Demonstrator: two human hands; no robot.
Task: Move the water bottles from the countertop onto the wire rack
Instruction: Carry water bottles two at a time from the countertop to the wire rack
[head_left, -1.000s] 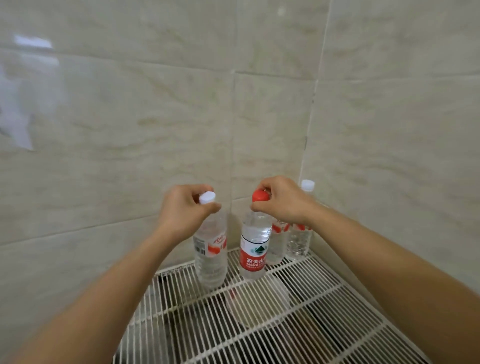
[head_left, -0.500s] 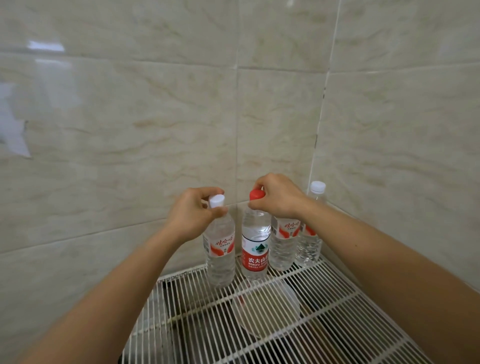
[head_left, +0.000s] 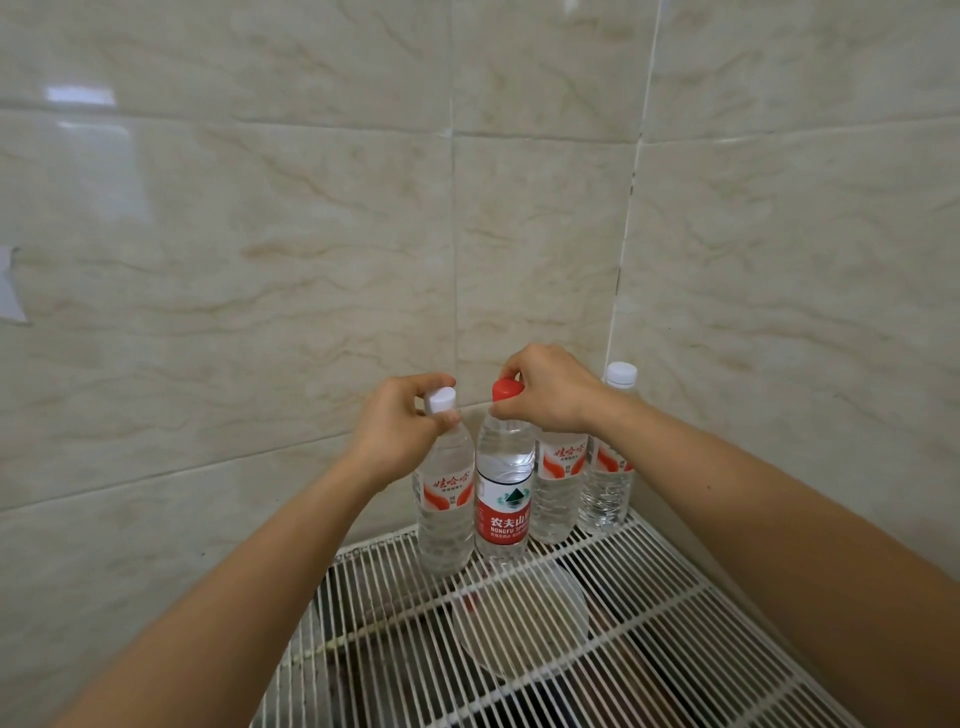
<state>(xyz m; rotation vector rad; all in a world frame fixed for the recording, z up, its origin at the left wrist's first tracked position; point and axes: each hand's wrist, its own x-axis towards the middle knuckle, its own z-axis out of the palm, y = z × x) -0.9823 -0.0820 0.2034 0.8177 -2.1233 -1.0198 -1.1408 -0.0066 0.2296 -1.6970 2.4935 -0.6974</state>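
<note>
Nearest the camera, two bare forearms reach in from the bottom corners, the left forearm rising from the lower left and the right forearm from the lower right. Below and between them lies the white wire rack, its thin bars running away toward the corner of the room. A round clear dish shows through the bars under the rack, just in front of the bottles; what else lies in the dark space below is too dim to tell.

At the back of the rack four water bottles stand upright in a row, touching or almost touching. From left to right they are a white-capped bottle, a red-capped bottle with a red and white label, a third bottle whose cap is hidden behind the right wrist, and a fourth bottle with a white cap, closest to the corner.

The left hand has its fingers clamped round the neck of the white-capped bottle just under the cap. The right hand has its fingers pinched on the red cap and neck of the red-capped bottle. Both held bottles appear to rest on the rack.

Behind everything rises a glossy beige tiled wall, meeting a second wall at the corner on the right.
</note>
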